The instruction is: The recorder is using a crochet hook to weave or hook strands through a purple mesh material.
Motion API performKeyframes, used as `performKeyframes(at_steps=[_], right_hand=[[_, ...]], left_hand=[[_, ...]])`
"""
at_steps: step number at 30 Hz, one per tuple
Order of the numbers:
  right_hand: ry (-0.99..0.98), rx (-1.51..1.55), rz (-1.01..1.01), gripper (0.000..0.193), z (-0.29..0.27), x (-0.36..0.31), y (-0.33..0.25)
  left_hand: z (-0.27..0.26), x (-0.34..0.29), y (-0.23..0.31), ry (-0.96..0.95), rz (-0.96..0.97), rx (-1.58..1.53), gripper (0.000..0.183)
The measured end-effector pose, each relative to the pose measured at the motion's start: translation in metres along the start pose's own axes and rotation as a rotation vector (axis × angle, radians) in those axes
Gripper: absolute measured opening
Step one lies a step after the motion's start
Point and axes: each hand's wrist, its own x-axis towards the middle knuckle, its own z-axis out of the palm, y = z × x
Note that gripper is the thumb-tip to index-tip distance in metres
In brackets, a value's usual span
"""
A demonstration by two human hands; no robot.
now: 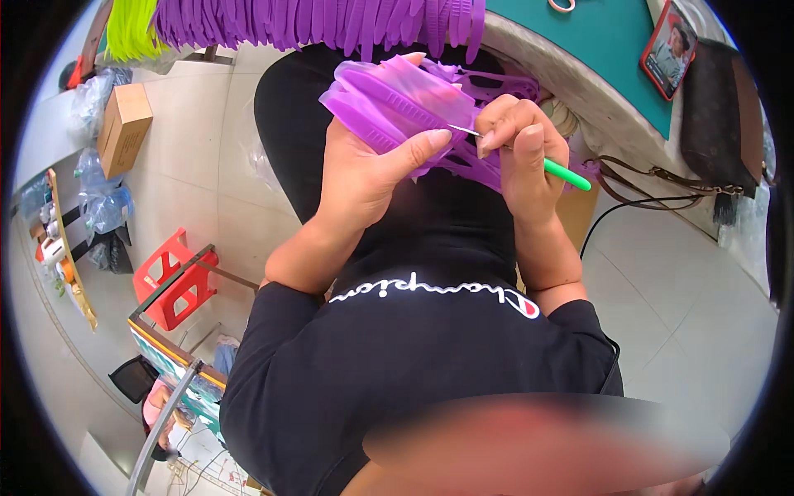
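In my left hand [361,172] is a bundle of translucent purple rubber straps [397,106], lying across the palm with the thumb pressed along its near edge. My right hand [529,157] is closed around a slim tool with a green handle [569,174]. The tool's thin metal tip points left and meets, or nearly meets, the right side of the purple piece. Whether the tip is a blade or a needle I cannot tell. Below and behind both hands, a purple openwork sheet of trimmings [480,169] hangs over my lap.
Rows of purple straps [331,25] and lime-green straps [131,29] hang along the far edge. On the green-topped table [595,58] rests a phone in a red case [670,51]. A dark bag [719,116] sits at right. Leftward are a cardboard box [126,128] and a red stool [175,281].
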Motion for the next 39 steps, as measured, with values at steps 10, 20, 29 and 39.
performKeyframes(at_steps=[10, 20, 29, 39], right_hand=[[-0.041, -0.006, 0.073, 0.049, -0.004, 0.001, -0.003], [-0.036, -0.155, 0.054, 0.043, -0.001, 0.0, -0.005], [0.28, -0.386, -0.191, 0.038, -0.039, 0.034, -0.006], [-0.167, 0.164, 0.037, 0.029, -0.044, 0.036, 0.0]], left_hand=[[-0.001, 0.001, -0.002, -0.017, 0.113, 0.134, 0.061], [-0.009, 0.002, -0.003, -0.079, 0.121, 0.263, 0.065], [-0.008, 0.0, 0.007, -0.072, -0.236, 0.007, 0.035], [-0.004, 0.001, -0.004, -0.097, -0.185, 0.022, 0.027]])
